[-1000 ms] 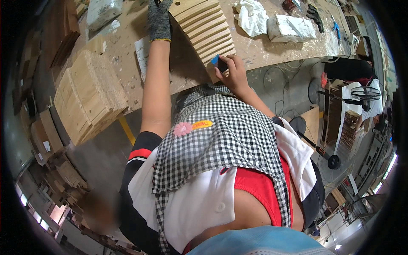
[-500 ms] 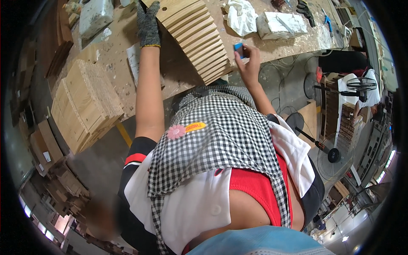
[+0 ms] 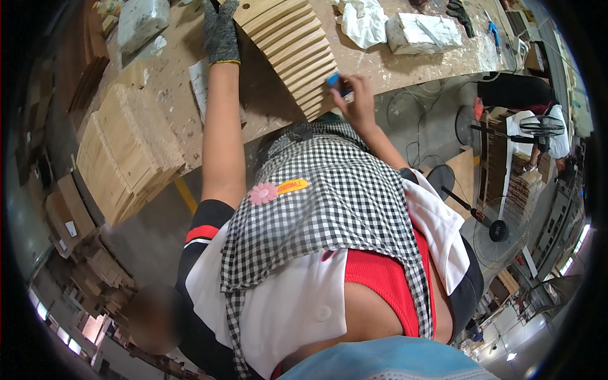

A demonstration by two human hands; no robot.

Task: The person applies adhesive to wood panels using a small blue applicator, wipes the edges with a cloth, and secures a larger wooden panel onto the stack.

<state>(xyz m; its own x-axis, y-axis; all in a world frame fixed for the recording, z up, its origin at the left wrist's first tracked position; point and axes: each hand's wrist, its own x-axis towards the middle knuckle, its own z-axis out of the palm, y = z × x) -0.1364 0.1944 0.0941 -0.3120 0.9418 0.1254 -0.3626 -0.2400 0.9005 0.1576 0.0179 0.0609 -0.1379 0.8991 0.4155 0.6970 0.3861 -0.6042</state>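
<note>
A fan-like row of curved, light wooden slats (image 3: 293,47) lies on the workbench, its layered edges facing me. My left hand (image 3: 221,38), in a grey knit glove, rests against the left end of the slats. Its thumb and fingers look stretched apart, though the picture's upper edge cuts off the tips. Bare and closed, my right hand (image 3: 358,104) pinches a small block with a blue top and dark lower part (image 3: 335,82). The block is at the right edge of the slats.
On the worn bench (image 3: 405,69) lie a white cloth (image 3: 362,24), a white-wrapped block (image 3: 423,33), a dark glove (image 3: 460,18) and a blue-handled tool (image 3: 493,30). Stacked wooden pieces (image 3: 126,152) sit at the left. Fans (image 3: 497,229) and cables stand at the right.
My right hand has moved left with the block, from beside the slats to their edge. My left hand stays in nearly the same place.
</note>
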